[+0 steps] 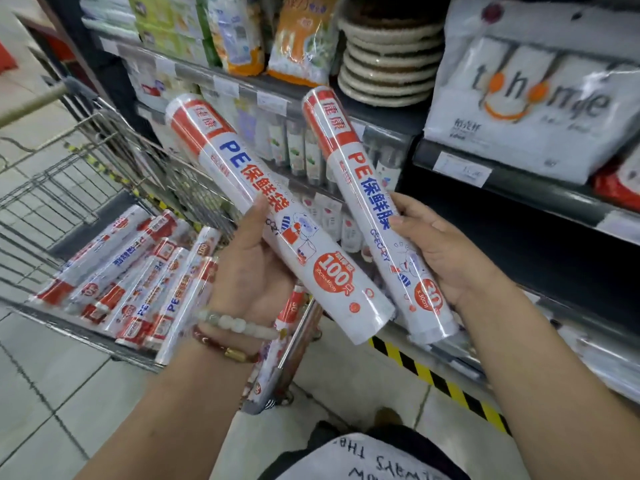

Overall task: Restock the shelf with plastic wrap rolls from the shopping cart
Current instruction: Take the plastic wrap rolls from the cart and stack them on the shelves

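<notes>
My left hand grips a white-and-red plastic wrap roll marked "100", held slanted in front of the shelf. My right hand grips a second, slimmer roll with blue lettering, tilted the same way. Both rolls point up and left toward the dark shelf. Below left, the wire shopping cart holds several more of the same rolls lying flat.
The shelf carries tissue packs, stacked woven mats and bagged goods above; small boxed items stand behind the rolls. A dark gap lies under the tissue shelf. Yellow-black tape marks the shelf base on the tiled floor.
</notes>
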